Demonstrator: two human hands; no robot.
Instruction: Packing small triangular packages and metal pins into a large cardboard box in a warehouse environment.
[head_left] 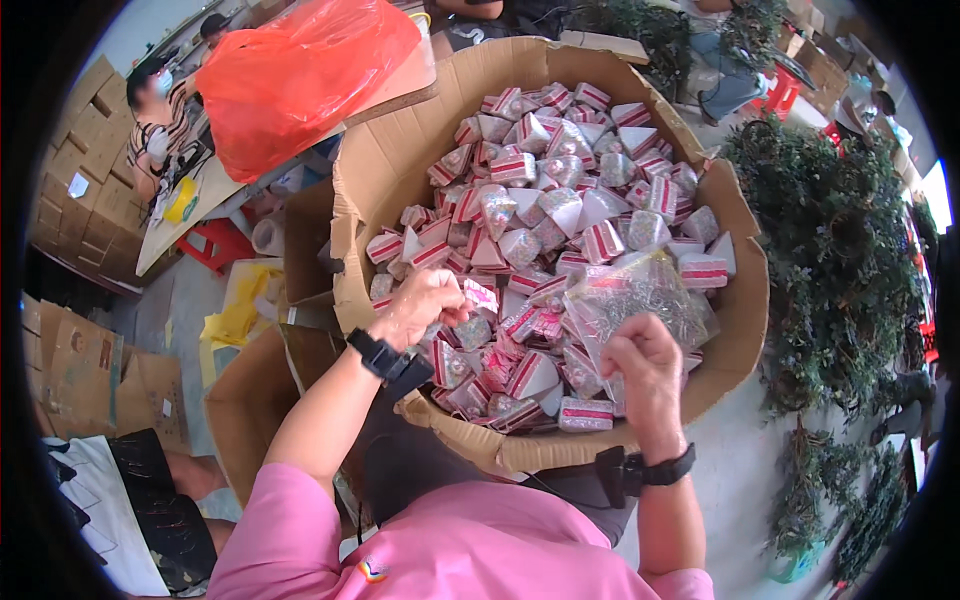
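A big open cardboard box [385, 180] in front of me is heaped with several small gift-box ornaments [540, 200], red-and-white striped and glittery silver. My left hand [420, 305] is closed around one small pink-and-white ornament [480, 296] at the pile's near left edge. My right hand [640, 365] pinches the lower edge of a clear plastic bag [640, 295] filled with small metal hooks, held just above the ornaments at the near right. Both wrists wear black straps.
A red plastic bag [300, 75] lies on a table at the upper left, where a person in a striped top [160, 130] sits. Stacked cartons [80, 180] line the left. Green garlands [830, 260] pile up on the right. Another person's leg [190, 475] is at the lower left.
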